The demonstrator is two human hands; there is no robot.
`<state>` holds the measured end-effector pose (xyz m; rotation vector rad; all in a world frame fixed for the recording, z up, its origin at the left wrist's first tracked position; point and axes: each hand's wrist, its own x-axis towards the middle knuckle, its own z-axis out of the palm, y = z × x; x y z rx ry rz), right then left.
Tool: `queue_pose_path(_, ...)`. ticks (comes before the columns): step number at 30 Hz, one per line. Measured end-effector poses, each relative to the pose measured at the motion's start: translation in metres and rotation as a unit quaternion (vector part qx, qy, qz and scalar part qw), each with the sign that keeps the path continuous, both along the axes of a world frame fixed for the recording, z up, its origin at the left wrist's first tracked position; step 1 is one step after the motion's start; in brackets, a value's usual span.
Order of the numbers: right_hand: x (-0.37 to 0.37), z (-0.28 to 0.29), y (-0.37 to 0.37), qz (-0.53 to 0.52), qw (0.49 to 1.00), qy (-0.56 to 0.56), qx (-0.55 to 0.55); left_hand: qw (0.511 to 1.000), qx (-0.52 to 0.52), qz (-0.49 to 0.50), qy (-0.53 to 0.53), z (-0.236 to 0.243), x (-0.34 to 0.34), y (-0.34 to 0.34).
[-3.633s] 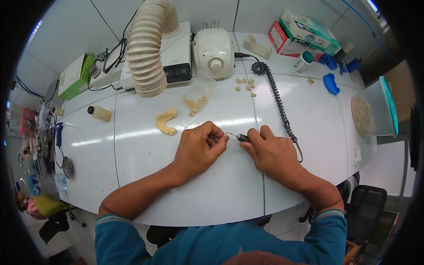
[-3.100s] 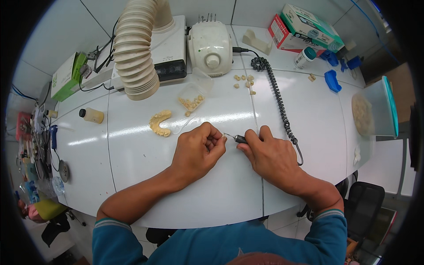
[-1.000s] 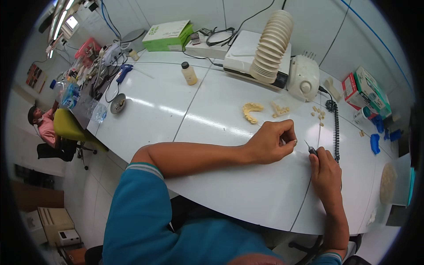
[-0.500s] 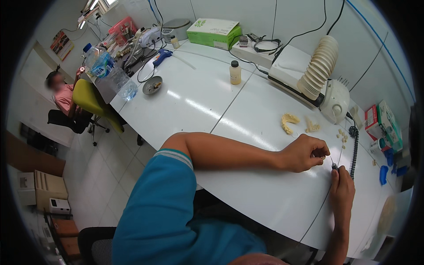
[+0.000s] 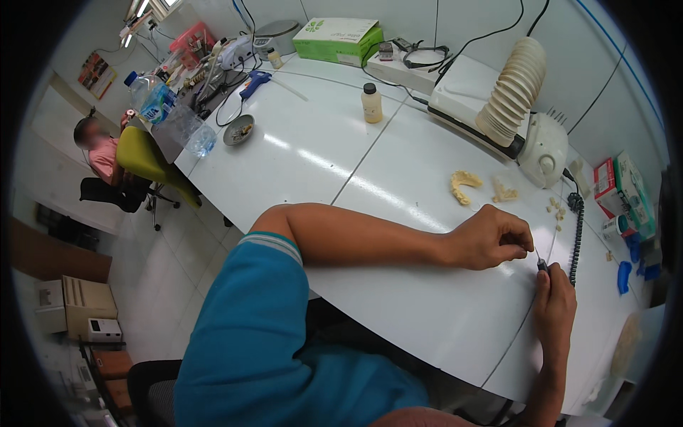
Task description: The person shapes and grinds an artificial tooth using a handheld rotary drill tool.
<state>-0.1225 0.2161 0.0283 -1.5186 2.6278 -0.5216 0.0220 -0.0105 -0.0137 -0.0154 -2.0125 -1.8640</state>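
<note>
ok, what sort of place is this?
Likely a dental lab: a cream horseshoe-shaped tooth model lies on the white bench, the right hand holds a slim, fine-tipped handpiece, and small tooth-like pieces sit near its coiled cord.

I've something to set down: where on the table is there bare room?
Nearly bare: the patch between grey bowl, black-capped bottle and left forearm; also the stretch from that forearm to the table's front edge. Crowded: around the left hand, right hand, dental model, pale pieces and cord.
</note>
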Motion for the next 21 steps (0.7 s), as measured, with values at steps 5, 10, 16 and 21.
queue_pose_path(5,-0.0023,0.0006,0.0011,0.01,1.0,-0.013,-0.003,1.0,-0.007,-0.002,0.009,0.0001,0.0005,0.0003)
queue_pose_path(10,-0.0025,0.0002,0.0031,0.016,1.0,-0.014,-0.005,0.999,-0.041,0.006,0.002,-0.0004,0.0009,-0.0007)
queue_pose_path(16,-0.0034,-0.0016,0.0016,0.024,0.999,-0.025,-0.018,0.997,-0.064,0.013,0.033,-0.0037,0.0011,-0.0019)
queue_pose_path(21,-0.0039,0.0035,0.0053,0.022,0.999,-0.03,-0.014,0.998,-0.061,0.002,-0.022,0.0052,0.0004,-0.0019)
